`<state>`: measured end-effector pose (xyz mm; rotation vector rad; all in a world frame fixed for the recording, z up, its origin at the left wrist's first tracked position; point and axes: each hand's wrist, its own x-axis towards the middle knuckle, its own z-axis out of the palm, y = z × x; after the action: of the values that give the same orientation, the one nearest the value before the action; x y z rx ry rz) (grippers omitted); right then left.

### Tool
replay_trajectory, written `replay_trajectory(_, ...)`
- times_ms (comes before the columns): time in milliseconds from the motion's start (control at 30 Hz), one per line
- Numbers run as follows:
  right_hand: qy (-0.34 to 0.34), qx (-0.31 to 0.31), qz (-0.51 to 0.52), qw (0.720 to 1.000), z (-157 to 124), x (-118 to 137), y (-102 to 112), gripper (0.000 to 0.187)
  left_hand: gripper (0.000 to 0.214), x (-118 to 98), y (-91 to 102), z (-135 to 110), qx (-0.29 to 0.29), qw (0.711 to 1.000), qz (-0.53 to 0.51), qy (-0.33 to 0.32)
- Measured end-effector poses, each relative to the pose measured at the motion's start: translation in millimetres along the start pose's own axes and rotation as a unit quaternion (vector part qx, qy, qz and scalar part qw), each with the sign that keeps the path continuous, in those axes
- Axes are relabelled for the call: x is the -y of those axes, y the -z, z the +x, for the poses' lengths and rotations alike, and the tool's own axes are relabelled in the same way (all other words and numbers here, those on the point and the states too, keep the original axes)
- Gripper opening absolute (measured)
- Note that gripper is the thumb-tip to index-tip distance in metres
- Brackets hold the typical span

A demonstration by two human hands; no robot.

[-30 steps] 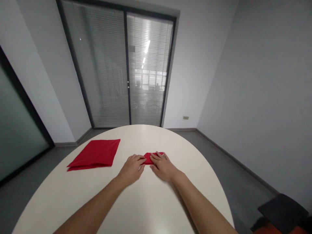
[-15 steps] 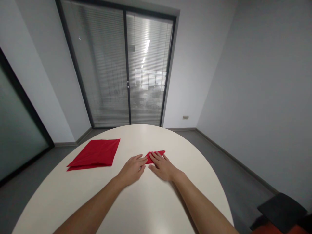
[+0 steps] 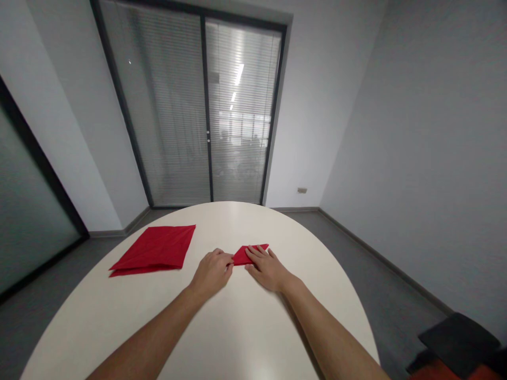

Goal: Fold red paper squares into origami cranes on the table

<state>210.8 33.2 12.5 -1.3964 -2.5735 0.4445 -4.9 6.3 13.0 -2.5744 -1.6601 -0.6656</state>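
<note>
A small folded red cloth point(image 3: 242, 255) lies flat on the table, in front of me. My left hand point(image 3: 213, 271) has its fingers curled in and pinches the cloth's left corner. My right hand point(image 3: 269, 269) lies with fingers stretched out over the right part of the same cloth, pressing it to the tabletop. Part of the cloth is hidden under those fingers. Farther left, a larger folded red cloth point(image 3: 158, 247) rests apart from both hands, its layers slightly parted along the near edge.
The round white table point(image 3: 233, 327) spans the foreground. Beyond it stands a glass partition with blinds point(image 3: 174, 121), framed in black. A dark chair point(image 3: 459, 343) is at the lower right, beside the table.
My left hand has shifted slightly left, and its fingers have gone from lying extended on the cloth to pinching its left corner. My right hand has moved slightly right on the cloth.
</note>
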Motion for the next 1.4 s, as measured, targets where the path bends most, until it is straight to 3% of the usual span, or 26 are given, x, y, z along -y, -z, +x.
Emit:
replay_trajectory(367,-0.007,-0.020,-0.004,1.000,-1.4,-0.9,2.1,0.057,0.016,5.2,-6.8,-1.1,-0.032,0.998,0.047,0.011)
replay_trajectory(867,-0.036,-0.156,-0.027,0.987,10.0,7.0,-4.2,0.034,0.012,5.3,-10.5,-0.4,-0.028,0.998,0.038,0.039)
replay_trajectory(1067,-0.069,-0.176,-0.023,0.982,14.9,1.8,-10.3,0.025,0.011,6.0,-9.6,-1.0,-0.027,0.999,0.017,0.026)
replay_trajectory(1300,-0.060,-0.225,-0.008,0.973,16.3,4.0,-8.6,0.008,0.022,4.9,-8.3,-1.5,-0.028,0.999,0.010,-0.027)
replay_trajectory(1400,-0.057,-0.217,-0.011,0.975,15.6,5.3,-7.9,0.007,0.018,1.2,-5.9,-2.3,-0.029,0.998,0.001,-0.047)
